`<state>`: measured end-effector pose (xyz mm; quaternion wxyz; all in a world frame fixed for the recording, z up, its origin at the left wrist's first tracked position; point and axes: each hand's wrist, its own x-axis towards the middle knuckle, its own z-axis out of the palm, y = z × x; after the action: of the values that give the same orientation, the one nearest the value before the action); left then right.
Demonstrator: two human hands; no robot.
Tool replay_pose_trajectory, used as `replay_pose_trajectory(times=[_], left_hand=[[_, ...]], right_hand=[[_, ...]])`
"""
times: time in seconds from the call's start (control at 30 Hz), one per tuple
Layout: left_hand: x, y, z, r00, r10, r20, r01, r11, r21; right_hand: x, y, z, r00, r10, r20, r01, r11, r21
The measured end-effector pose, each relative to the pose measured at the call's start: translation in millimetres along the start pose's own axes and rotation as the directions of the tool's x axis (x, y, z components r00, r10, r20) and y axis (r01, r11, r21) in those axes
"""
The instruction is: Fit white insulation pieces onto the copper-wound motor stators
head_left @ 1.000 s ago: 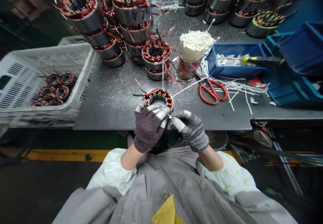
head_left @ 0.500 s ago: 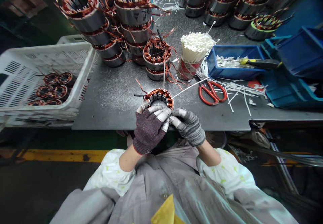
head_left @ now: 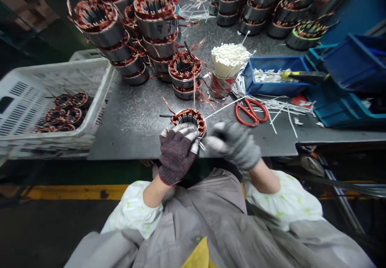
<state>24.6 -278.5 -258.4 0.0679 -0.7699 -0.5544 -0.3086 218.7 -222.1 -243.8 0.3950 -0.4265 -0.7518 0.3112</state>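
Note:
A ring-shaped copper-wound stator lies near the table's front edge, with white cord standing up from it and running off to its right. My left hand, in a dark purple glove with whitish fingertips, rests over its near side, fingers wrapped on the rim. A small loop of white cord sticks out beside those fingers. To the right of the stator, apart from it, is my right hand in a grey glove; motion smears its fingers, and whether they hold anything is hidden.
Red-handled scissors lie to the right, near a cup of white sticks and a blue bin. Stacked stators stand behind. A white crate is at the left. A smaller stator stack stands just beyond the work.
My right hand has moved away from the stator to the right. The cord loop beside my left hand now shows. My left hand stays on the stator, and the view has shifted slightly.

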Motion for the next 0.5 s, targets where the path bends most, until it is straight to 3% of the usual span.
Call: replay_pose_trajectory(times=[0.03, 0.1, 0.13, 0.23, 0.27, 0.33, 0.43, 0.5], left_hand=[[-0.4, -1.0, 0.1, 1.0, 0.012, -0.004, -0.012, 1.0, 0.007], [-0.8, -1.7, 0.3, 1.0, 0.025, -0.012, -0.025, 1.0, 0.01], [-0.8, -1.4, 0.3, 1.0, 0.017, -0.012, -0.017, 1.0, 0.006], [0.3, 1.2, 0.0, 1.0, -0.027, 0.001, 0.027, 0.999, -0.019], [0.7, 1.9, -0.3, 0.999, -0.036, 0.002, 0.036, 0.999, -0.025], [0.9, 1.5, -1.3, 1.0, -0.026, 0.007, 0.026, 0.999, -0.027], [-1.8, -4.6, -3.7, 0.999, 0.019, 0.033, -0.018, 1.0, -0.022], [-5.1, -11.2, -5.2, 0.998, 0.044, 0.047, -0.043, 0.999, -0.03]], right_hand=[[4.9, 2.5, 5.8, 0.992, -0.042, 0.118, 0.049, 0.997, -0.058], [9.5, 6.2, 16.4, 0.974, -0.116, 0.197, 0.141, 0.983, -0.12], [8.6, 7.4, 19.3, 0.979, -0.125, 0.161, 0.145, 0.982, -0.121], [-1.4, 9.5, 13.9, 0.993, -0.042, -0.111, 0.038, 0.999, -0.035], [-4.6, 9.8, 9.0, 0.99, -0.027, -0.14, 0.027, 1.0, -0.003], [-7.3, 9.4, -0.3, 0.996, -0.056, -0.069, 0.057, 0.998, 0.02], [-2.4, 6.1, -4.8, 0.979, -0.109, 0.174, 0.102, 0.994, 0.047], [1.1, 2.9, -0.9, 0.967, -0.069, 0.247, 0.03, 0.987, 0.158]])
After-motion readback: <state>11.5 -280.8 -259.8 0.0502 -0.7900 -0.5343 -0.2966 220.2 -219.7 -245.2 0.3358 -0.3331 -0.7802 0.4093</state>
